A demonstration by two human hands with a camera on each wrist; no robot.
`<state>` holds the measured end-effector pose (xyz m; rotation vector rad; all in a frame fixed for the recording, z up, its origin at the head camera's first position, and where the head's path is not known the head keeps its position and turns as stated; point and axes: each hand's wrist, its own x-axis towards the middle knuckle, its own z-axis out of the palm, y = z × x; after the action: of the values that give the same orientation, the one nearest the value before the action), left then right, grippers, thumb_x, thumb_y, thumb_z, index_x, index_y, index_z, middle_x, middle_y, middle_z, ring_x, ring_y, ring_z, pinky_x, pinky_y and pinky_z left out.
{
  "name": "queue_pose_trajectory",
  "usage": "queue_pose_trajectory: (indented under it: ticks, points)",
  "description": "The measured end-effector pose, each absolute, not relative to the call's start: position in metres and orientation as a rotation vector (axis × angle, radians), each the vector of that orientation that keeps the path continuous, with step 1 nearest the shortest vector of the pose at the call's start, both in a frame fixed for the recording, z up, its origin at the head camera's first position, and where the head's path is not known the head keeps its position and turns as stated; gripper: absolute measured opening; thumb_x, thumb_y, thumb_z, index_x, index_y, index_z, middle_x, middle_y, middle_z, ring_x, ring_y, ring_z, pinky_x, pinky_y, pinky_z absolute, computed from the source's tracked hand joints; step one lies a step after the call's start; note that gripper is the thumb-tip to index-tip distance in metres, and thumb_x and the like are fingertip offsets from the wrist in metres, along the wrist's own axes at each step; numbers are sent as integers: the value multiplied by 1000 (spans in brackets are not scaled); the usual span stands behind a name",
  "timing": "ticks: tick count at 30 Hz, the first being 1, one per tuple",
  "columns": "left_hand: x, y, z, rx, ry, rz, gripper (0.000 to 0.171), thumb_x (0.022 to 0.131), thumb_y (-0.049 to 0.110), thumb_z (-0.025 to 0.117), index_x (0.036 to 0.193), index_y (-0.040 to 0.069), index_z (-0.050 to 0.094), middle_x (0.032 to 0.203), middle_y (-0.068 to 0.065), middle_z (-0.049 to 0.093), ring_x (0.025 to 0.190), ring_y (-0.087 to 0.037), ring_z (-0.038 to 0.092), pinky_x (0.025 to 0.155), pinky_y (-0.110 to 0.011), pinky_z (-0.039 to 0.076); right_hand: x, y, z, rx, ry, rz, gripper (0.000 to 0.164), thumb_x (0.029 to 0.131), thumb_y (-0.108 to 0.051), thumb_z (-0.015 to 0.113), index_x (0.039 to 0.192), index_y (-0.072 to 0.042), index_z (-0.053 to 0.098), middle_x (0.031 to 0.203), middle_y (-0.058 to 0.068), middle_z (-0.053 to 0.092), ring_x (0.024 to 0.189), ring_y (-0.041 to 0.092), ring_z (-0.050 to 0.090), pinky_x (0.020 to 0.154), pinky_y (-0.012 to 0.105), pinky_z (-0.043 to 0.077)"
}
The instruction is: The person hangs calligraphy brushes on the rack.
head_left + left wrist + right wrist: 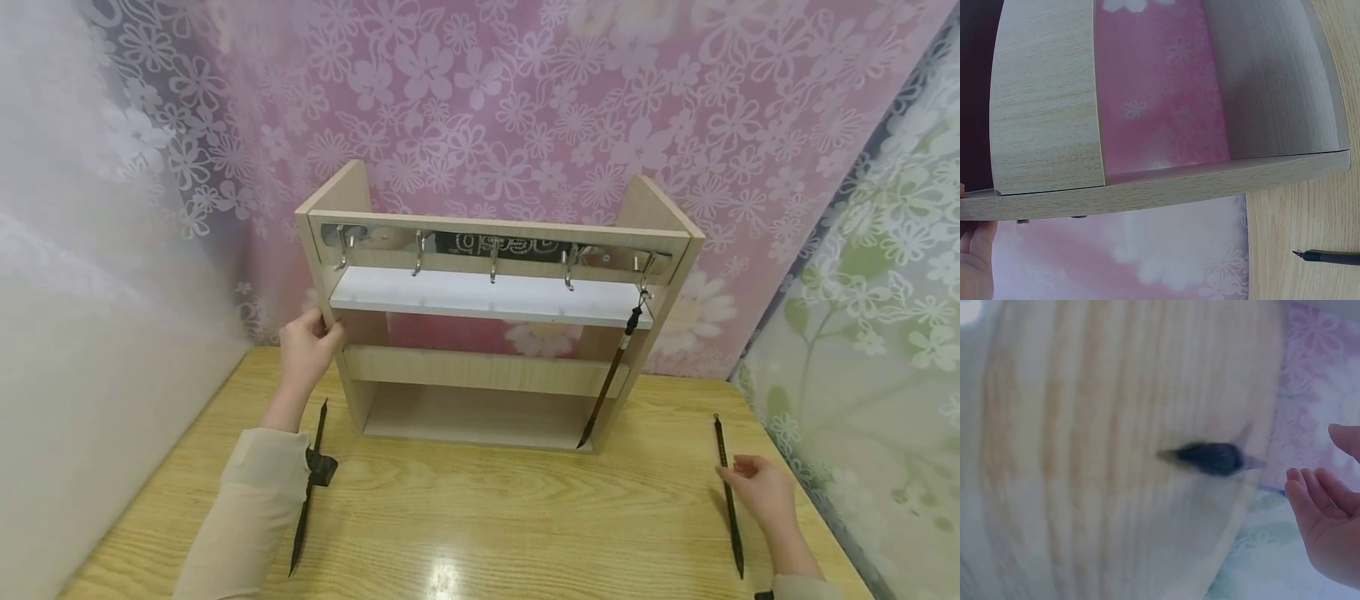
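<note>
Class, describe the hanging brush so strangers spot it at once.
Find the wooden rack on the table. From the rightmost hook along its top hangs a brown-handled brush, tip downward. It alone hangs; the two black brushes are off the rack.

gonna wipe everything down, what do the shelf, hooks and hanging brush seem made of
Shelf: probably wood or wood-look board, mostly matte, from its fine pale grain. Hooks: likely polished or plated metal, given their silvery glints. Hanging brush: possibly wood or bamboo, going by its brown shaft; finish too small to judge.
</note>
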<state>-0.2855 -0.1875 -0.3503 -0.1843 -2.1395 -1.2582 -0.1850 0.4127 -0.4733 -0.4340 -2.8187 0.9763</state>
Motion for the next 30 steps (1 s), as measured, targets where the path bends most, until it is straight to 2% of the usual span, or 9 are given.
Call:
queue_pose_trajectory:
  ticks: [6,11,16,18,20,27,30]
  points:
    - [-286,-188,-349,-183,-2154,-1265,17,80,3,57,90,-8,63,81,-22,64,69,-26,61,49,-9,42,-186,420,-479,-471,-2895,979,62,83,-34,56,114,19,42,103,33,52,91,45,49,67,43,47]
    - [-287,-189,-351,-179,-2162,-1266,17,80,3,56,91,-8,63,80,-22,64,69,-26,61,50,-11,44,-189,426,-488,-438,-2939,933,60,82,-31,59,110,20,44,99,32,55,89,45,50,70,46,46]
    - [-287,-190,-353,-167,-2183,-1298,20,80,2,56,97,-8,62,89,-23,63,78,-29,62,60,-25,52,-189,429,-493,-433,-2973,915,59,81,-31,59,107,21,45,93,31,57,84,43,53,67,45,47]
    - [-288,-190,-354,-164,-2184,-1305,20,80,2,56,97,-8,62,90,-24,63,79,-30,62,63,-33,53,-189,430,-494,-441,-2983,917,59,81,-31,60,106,21,46,91,31,57,82,42,53,65,44,47]
    - [-288,-190,-355,-163,-2184,-1300,21,80,2,56,97,-8,62,90,-24,63,79,-30,62,62,-35,53,-190,430,-495,-454,-2982,919,57,80,-29,60,105,21,46,90,31,57,80,41,54,64,43,47]
    - [-288,-191,-355,-170,-2170,-1302,20,80,3,56,97,-6,63,86,-22,64,76,-27,62,54,-13,47,-191,429,-493,-485,-2992,918,52,79,-23,60,101,22,47,86,30,57,77,40,54,64,44,46]
    - [-288,-190,-355,-177,-2160,-1307,19,80,2,56,96,-6,63,85,-22,64,75,-27,62,52,-10,45,-191,428,-492,-486,-2991,907,50,78,-21,61,100,22,47,85,29,57,77,40,54,64,44,46]
